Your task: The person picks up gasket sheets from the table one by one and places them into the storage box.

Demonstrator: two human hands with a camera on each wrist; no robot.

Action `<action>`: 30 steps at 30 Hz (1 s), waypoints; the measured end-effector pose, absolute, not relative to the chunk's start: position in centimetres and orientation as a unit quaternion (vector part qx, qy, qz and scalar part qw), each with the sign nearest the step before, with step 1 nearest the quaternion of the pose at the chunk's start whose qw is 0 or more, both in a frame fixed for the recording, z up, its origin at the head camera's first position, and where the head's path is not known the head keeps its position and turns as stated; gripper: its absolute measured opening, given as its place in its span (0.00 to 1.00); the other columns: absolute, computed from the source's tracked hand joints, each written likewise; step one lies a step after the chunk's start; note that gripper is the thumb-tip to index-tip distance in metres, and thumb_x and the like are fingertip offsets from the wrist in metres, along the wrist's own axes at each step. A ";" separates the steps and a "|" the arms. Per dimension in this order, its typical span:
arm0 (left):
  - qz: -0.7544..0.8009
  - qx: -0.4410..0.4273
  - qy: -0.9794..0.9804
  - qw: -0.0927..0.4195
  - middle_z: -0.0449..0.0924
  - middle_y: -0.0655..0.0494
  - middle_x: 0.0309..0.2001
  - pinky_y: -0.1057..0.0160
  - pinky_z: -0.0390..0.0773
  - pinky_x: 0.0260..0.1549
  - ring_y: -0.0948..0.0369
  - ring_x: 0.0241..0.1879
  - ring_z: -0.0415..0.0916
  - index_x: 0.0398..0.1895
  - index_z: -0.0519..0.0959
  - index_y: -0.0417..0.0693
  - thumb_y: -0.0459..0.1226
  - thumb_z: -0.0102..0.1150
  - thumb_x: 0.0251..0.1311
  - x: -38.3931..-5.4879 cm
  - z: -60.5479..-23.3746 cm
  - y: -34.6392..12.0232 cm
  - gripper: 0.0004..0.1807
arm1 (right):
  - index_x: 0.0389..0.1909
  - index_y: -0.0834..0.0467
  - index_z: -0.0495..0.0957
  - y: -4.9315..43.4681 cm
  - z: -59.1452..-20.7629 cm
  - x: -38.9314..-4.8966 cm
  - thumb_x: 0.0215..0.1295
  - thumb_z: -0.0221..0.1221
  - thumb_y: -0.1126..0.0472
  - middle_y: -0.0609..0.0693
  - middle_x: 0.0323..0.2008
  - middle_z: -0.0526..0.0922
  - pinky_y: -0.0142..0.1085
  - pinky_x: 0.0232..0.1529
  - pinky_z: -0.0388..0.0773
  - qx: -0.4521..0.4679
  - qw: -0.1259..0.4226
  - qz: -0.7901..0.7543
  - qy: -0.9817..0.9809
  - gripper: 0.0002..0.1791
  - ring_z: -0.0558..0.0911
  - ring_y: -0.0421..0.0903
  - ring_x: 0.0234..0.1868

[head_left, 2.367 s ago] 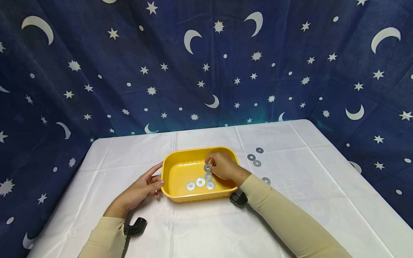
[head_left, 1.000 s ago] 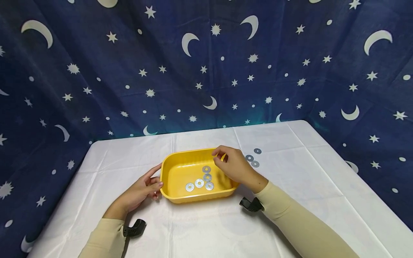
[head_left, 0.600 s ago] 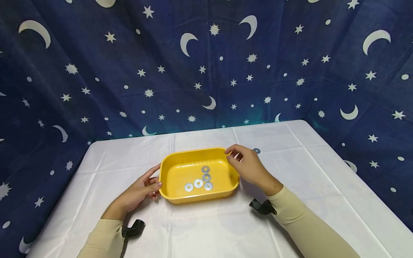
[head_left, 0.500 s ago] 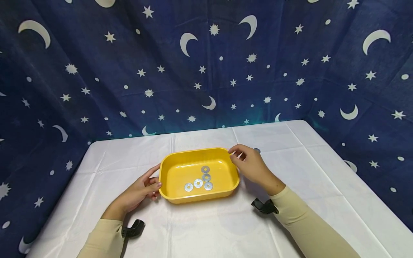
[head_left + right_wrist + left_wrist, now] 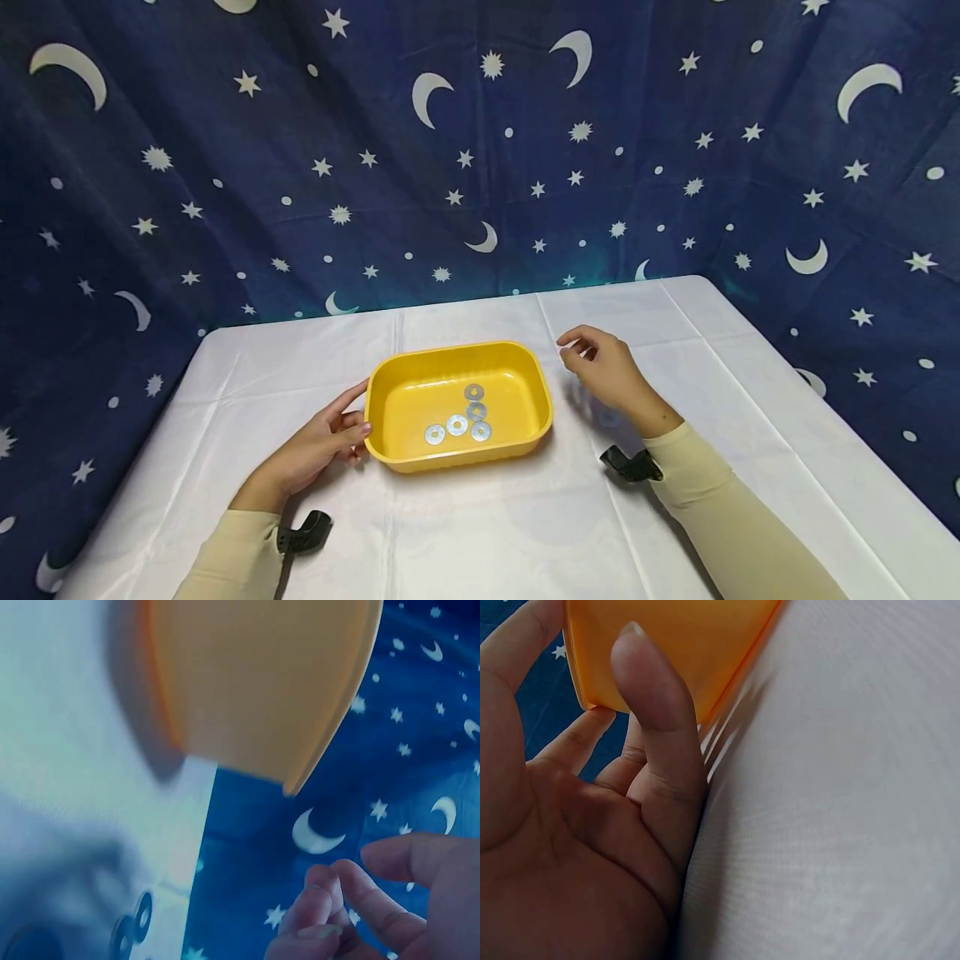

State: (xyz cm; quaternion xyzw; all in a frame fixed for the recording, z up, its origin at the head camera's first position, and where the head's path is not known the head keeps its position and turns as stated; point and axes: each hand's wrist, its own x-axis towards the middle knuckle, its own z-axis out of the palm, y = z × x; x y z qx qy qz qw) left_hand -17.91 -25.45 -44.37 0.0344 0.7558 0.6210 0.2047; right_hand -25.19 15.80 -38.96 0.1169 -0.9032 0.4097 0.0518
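yellow tray: the tray sits mouth up on the white cloth, between the 2 hands.
in the tray: 5 flat metal washers, 3 in a row running near to far, 2 more to the left of its near end.
tray direction: long axis left to right, the right end set slightly farther from the person.
left hand: the hand rests its thumb and spread fingers against the tray's left end.
right hand: the hand hovers off the tray's right end, fingers loosely bent, thumb and fingertips apart, holding nothing i can see.
under the right hand: loose washers on the cloth, partly blurred, so i can't tell how many.
behind: blue curtain with white moons and stars.
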 end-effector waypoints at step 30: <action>0.621 0.042 0.755 0.207 0.68 0.49 0.40 0.64 0.79 0.30 0.60 0.28 0.72 0.71 0.46 0.68 0.40 0.54 0.62 -17.9 -44.1 -25.3 0.38 | 0.43 0.56 0.76 20.5 -42.5 -28.0 0.59 0.58 0.55 0.52 0.24 0.74 0.33 0.20 0.71 0.060 -0.106 0.356 -0.927 0.12 0.72 0.45 0.20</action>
